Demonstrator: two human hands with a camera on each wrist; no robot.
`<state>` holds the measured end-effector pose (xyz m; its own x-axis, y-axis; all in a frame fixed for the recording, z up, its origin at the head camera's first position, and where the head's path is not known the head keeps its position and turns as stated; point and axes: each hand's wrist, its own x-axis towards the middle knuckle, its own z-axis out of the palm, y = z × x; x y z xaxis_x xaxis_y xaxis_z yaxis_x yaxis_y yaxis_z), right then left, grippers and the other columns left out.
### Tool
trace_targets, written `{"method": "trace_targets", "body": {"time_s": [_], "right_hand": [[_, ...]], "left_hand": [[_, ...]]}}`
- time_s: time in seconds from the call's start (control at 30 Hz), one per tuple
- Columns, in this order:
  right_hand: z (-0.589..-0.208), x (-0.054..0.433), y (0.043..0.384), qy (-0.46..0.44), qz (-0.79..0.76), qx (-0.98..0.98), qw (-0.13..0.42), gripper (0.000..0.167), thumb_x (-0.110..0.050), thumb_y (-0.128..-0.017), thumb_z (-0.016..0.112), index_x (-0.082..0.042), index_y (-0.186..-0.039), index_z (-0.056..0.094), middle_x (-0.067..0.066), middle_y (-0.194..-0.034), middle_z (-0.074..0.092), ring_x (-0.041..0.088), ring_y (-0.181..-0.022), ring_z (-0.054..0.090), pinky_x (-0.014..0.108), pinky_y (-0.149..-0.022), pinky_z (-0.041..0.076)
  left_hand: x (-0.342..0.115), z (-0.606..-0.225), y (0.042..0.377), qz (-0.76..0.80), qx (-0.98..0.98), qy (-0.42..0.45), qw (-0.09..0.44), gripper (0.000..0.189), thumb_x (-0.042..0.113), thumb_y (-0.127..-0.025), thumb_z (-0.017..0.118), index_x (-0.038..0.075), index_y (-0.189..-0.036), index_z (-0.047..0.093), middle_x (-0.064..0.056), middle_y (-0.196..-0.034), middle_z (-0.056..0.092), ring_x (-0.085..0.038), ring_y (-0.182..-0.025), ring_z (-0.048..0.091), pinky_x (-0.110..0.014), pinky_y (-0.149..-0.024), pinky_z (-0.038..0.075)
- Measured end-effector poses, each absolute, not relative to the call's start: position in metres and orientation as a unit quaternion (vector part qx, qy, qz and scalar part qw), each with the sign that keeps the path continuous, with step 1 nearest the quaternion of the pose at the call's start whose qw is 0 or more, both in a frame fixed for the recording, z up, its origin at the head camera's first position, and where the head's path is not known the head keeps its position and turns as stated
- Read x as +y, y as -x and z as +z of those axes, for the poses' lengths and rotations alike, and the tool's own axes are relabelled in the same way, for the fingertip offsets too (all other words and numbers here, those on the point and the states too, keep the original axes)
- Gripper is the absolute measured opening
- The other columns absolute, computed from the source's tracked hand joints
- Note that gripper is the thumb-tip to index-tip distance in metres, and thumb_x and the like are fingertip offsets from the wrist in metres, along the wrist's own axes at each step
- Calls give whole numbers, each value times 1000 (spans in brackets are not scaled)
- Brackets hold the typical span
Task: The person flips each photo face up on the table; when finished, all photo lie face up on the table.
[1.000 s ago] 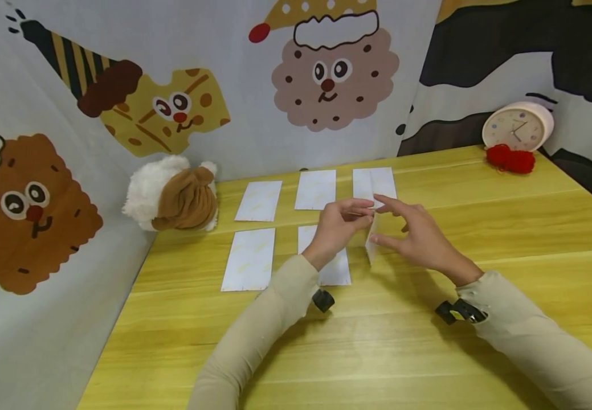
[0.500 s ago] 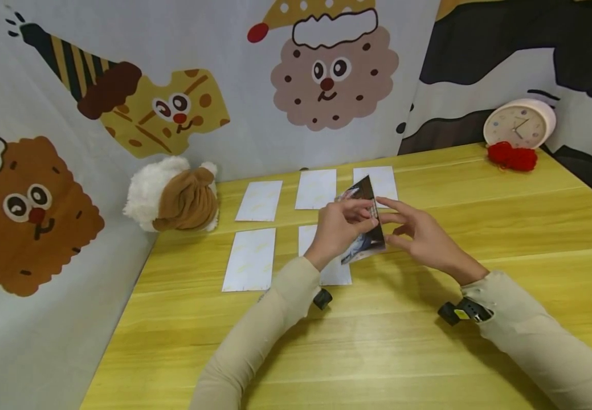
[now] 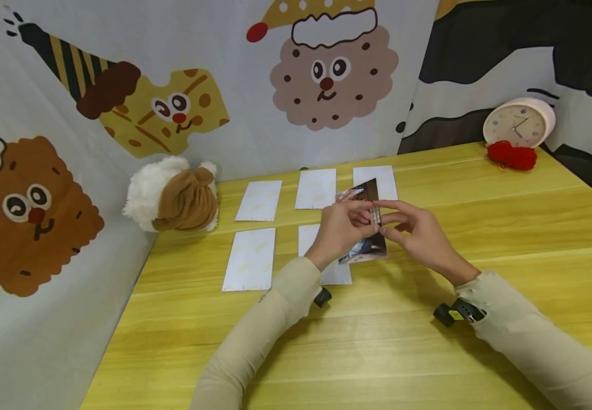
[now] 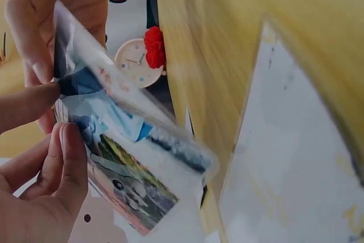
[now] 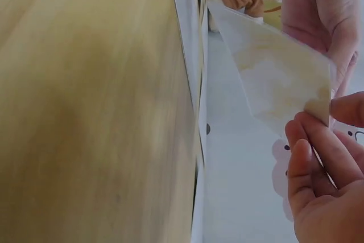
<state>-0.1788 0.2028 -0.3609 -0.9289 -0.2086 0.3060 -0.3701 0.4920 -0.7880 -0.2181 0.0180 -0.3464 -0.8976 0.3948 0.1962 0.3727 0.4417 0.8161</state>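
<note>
A photo card [image 3: 359, 250] with a glossy colour picture on one side is held up, tilted, above the table between both hands. My left hand [image 3: 341, 230] pinches it near its edge between thumb and fingertips. My right hand [image 3: 421, 236] pinches the same card at its right edge, fingertips close to those of the left. In the left wrist view, the picture side [image 4: 131, 140] shows blue, green and pink areas. Its pale, yellow-patterned back [image 5: 278, 72] faces the right wrist view. Fingers hide part of the picture.
Several pale cards, such as the front-left card [image 3: 249, 259] and the back-left card [image 3: 258, 201], lie in two rows on the wooden table [image 3: 367, 353]. A plush toy [image 3: 172, 193] sits at the left. A clock [image 3: 518, 122] and red yarn [image 3: 512, 156] stand at the back right.
The card was seen nearly edge-on a second ago and has turned so that its picture faces the head view. The right fingertips have closed in onto its edge.
</note>
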Motion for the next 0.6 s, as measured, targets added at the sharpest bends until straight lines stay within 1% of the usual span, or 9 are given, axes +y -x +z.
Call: {"method": "trace_targets", "body": {"time_s": [0.07, 0.17, 0.27, 0.37, 0.43, 0.5, 0.6], "right_hand": [[-361, 204, 179, -156, 482, -858, 81, 48, -6, -95, 64, -14, -142, 57, 17, -111, 76, -4, -90, 67, 19, -70, 51], [-361, 207, 181, -138, 493, -856, 74, 49, -5, -94, 65, -14, -142, 58, 19, -110, 76, -7, -87, 67, 22, -63, 48], [-360, 210, 182, -130, 491, -858, 77, 50, -4, -93, 65, -14, -141, 59, 20, -110, 76, -10, -86, 65, 22, -61, 46], [-361, 213, 183, -125, 490, -859, 80, 50, -3, -93, 66, -14, -141, 59, 21, -112, 75, -11, -86, 65, 21, -63, 47], [-361, 215, 183, -119, 487, -862, 79, 50, -4, -93, 66, -15, -141, 58, 20, -112, 75, -12, -86, 64, 20, -64, 48], [-362, 218, 183, -112, 485, -864, 76, 50, -5, -93, 66, -16, -142, 58, 19, -114, 75, -13, -86, 64, 19, -65, 49], [-361, 221, 182, -107, 483, -866, 76, 50, -6, -94, 67, -16, -142, 58, 20, -115, 74, -14, -87, 63, 19, -65, 48]], "left_hand": [[17, -347, 219, 478, 847, -231, 20, 44, 7, -84, 80, 6, -127, 69, -8, -100, 74, -13, -86, 73, -13, -74, 57], [14, -347, 222, 472, 848, -237, 29, 47, 3, -83, 80, 6, -129, 67, -9, -103, 73, -14, -88, 73, -13, -75, 57], [10, -348, 223, 465, 852, -239, 28, 50, 1, -82, 80, 5, -130, 67, -10, -104, 73, -16, -89, 72, -14, -76, 57], [5, -350, 224, 458, 856, -238, 19, 52, -1, -81, 80, 6, -131, 67, -10, -99, 72, -15, -85, 69, -15, -75, 56], [2, -351, 224, 448, 862, -237, 13, 52, 1, -81, 80, 8, -132, 66, -7, -94, 69, -12, -80, 63, -15, -72, 53], [-2, -352, 224, 440, 867, -234, 8, 52, 2, -82, 79, 10, -132, 67, -6, -90, 65, -12, -76, 56, -18, -68, 49], [-6, -353, 224, 426, 877, -223, -3, 51, 5, -84, 79, 15, -132, 67, -6, -88, 61, -14, -76, 49, -23, -67, 41]]}}
